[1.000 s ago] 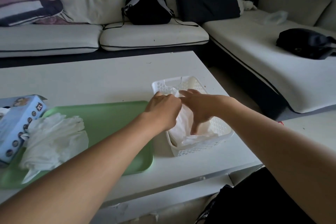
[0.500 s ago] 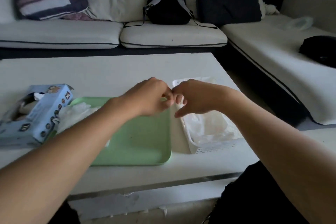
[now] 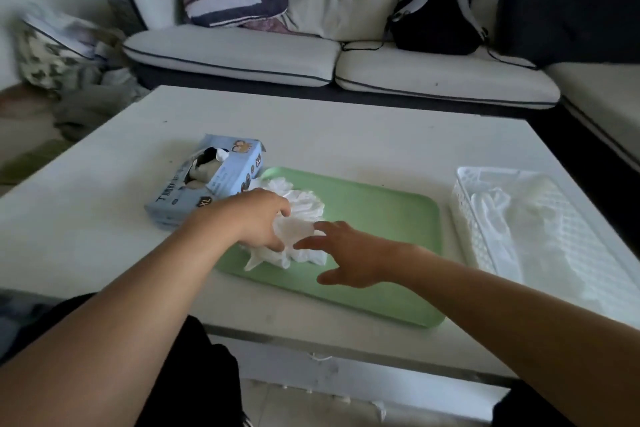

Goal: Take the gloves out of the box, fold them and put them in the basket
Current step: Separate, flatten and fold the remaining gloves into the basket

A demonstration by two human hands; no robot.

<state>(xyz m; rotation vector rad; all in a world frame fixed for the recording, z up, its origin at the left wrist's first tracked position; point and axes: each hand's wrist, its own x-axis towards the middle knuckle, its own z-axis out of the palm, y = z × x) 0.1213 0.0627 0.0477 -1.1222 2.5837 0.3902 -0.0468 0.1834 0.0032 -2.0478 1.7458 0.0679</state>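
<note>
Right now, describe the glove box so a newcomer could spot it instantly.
Start at the white coffee table in front of the sofa, then find the green tray near its front edge. The glove box sits just off the tray's far left corner, beside the loose white gloves. It is the only light blue printed carton, marked XL, with its top torn open.

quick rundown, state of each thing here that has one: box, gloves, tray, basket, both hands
glove box: open on top, lying on the table, touching the tray's left end
loose gloves: crumpled pile on the tray, unfolded
green tray: flat on the table, holding the pile
white basket: upright, white gloves already inside
left hand: fingers curled, gripping a glove from the pile
right hand: fingers spread, touching the pile
</note>
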